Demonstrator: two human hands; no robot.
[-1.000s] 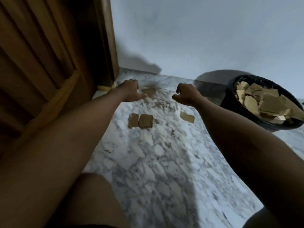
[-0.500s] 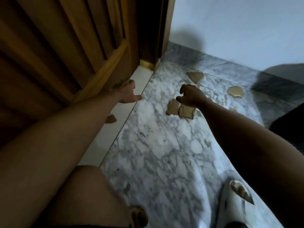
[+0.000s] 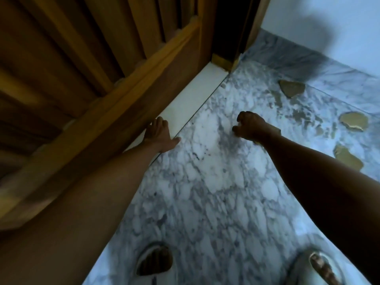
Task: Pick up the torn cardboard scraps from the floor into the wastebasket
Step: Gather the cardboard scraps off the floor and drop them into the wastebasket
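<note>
Crouching low by the wooden door (image 3: 86, 83), the person has both arms stretched out over the marble floor (image 3: 205, 192). The left hand (image 3: 158, 134) lies at the pale threshold strip (image 3: 191, 99), fingers extended and loose, thumb spread, holding nothing that I can see. The right hand (image 3: 250, 128) hangs over the floor with its fingers curled into a fist; whether a scrap is tucked inside, I cannot tell, as the knuckles hide the palm.

Three cardboard scraps lie off to the right of that fist: a far scrap (image 3: 292, 88) near the skirting of the wall (image 3: 329, 27), a middle scrap (image 3: 353, 121) further right, and a near scrap (image 3: 347, 158) just beyond the right forearm. The wastebasket is nowhere in view from here, so anything gathered has to be carried out of this corner.

The risks, as I judge them: the scraps lie flat on smooth stone, so fingertips may skate them away instead of lifting an edge. A fist already full could shed pieces when it opens for the next. Thin bits might also slide toward the door gap, and the person's slippers (image 3: 154, 262) sit close enough to tread on strays.
</note>
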